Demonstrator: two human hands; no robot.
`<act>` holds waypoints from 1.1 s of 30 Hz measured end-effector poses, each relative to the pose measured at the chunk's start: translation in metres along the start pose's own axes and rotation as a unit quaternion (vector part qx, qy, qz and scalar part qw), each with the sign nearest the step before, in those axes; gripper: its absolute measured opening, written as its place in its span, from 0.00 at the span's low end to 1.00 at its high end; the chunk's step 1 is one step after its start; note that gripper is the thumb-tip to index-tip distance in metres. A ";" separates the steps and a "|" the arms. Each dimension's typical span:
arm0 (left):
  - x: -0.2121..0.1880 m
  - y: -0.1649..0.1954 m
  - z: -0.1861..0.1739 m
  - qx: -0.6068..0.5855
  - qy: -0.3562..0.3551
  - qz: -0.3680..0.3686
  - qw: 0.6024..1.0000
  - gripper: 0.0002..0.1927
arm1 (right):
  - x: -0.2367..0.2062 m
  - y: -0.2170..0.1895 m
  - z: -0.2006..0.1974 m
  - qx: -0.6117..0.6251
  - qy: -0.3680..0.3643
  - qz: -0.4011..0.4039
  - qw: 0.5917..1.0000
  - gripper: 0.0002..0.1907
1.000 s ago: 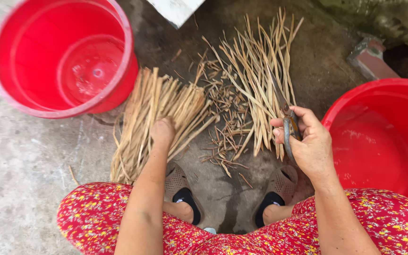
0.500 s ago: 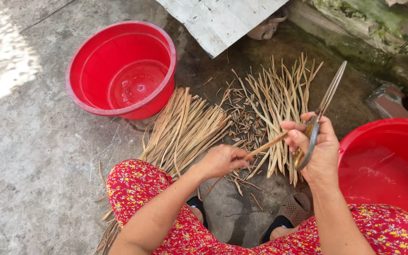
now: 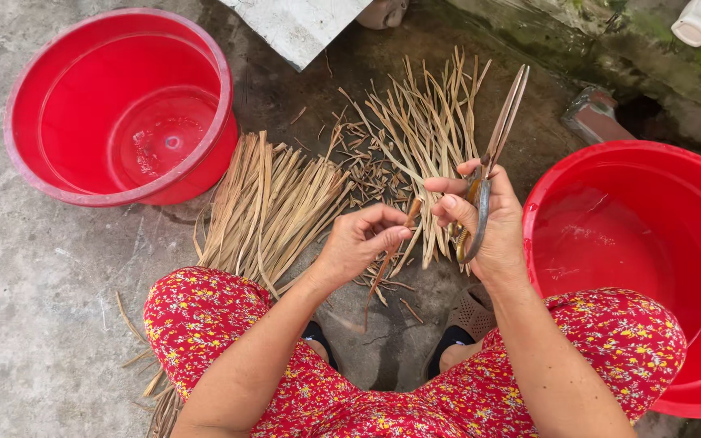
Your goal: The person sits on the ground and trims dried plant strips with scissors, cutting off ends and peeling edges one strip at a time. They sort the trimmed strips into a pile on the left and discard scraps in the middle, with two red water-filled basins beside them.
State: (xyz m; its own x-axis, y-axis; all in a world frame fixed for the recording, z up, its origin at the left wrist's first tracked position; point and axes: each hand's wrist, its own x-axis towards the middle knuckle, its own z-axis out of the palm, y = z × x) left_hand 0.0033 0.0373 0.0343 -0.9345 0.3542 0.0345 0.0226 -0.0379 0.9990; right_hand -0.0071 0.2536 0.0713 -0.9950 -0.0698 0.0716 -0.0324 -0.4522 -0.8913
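We see left hand (image 3: 360, 243) pinching thin stalk (image 3: 389, 258); right hand (image 3: 488, 223) closed round scissors (image 3: 492, 154), blades up, just left of right red basin (image 3: 651, 268).

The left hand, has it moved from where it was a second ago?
Yes. The left hand has lifted off the flat pile of dry strips and moved right, toward the scissors, now pinching one stem.

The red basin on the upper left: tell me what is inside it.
The red basin holds only a shallow pool of clear water at its bottom, nothing floating. The ground under it is covered; its right rim hides the ends of the tan stalk pile.
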 end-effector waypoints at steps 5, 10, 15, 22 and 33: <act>0.002 -0.001 -0.001 -0.049 0.006 -0.028 0.998 0.09 | -0.004 0.007 0.003 -0.064 -0.014 -0.006 0.998 0.23; -0.005 0.001 0.009 -0.008 0.012 -0.027 1.000 0.09 | -0.007 0.023 0.007 -0.067 -0.027 0.020 0.997 0.25; 0.000 -0.002 0.005 -0.098 0.013 -0.023 0.995 0.10 | -0.007 0.024 0.006 -0.115 -0.037 -0.002 0.993 0.27; 0.005 -0.008 -0.016 -0.116 0.074 0.008 0.990 0.11 | -0.013 0.027 0.015 -0.421 -0.096 -0.013 0.902 0.44; 0.004 -0.008 -0.012 -0.145 0.072 0.014 0.987 0.08 | -0.021 0.030 0.029 -0.484 -0.066 0.016 0.872 0.44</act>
State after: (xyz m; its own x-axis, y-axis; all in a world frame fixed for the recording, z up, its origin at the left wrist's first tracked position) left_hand -0.0049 0.0274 0.0258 -0.9762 0.2136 0.0368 -0.0341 -0.3186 0.9473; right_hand 0.0152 0.2156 0.0559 -0.9794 -0.1988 0.0347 -0.1336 0.5099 -0.8498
